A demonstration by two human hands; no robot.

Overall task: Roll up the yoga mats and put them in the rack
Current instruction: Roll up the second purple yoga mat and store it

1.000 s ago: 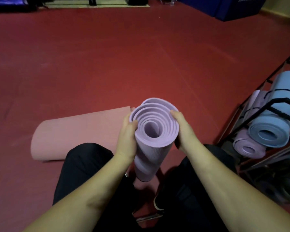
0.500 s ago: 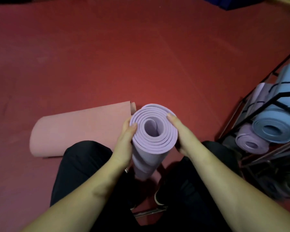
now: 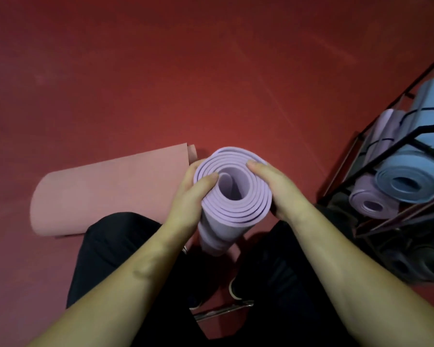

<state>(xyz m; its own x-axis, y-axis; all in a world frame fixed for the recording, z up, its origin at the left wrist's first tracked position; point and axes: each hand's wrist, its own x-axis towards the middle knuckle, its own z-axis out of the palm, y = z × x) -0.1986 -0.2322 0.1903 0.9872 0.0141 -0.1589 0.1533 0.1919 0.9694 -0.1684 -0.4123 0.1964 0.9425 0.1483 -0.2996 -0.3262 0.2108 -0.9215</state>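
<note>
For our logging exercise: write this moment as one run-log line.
both hands: left, right grip upright rolled lilac foam yoga mat | rolled pink mat on floor | black wire rack: mats stored

Wide open red floor (image 3: pixel 161 71) ahead and to the left, nothing standing on it up there. Nearer in, the pink mat (image 3: pixel 105 191) lies across the left side, touching the left knee (image 3: pixel 115 236), so low passage that way is blocked. The lilac roll (image 3: pixel 233 194) stands upright between the knees, left hand (image 3: pixel 188 196) and right hand (image 3: pixel 273 189) clamped on either flank. On the right the black rack (image 3: pixel 396 151) fences things off, its upper slots filled by a blue roll (image 3: pixel 411 176) and a purple roll (image 3: pixel 371 204) (dark rolls sit lower down). Between right hand and rack, a strip of bare floor.
</note>
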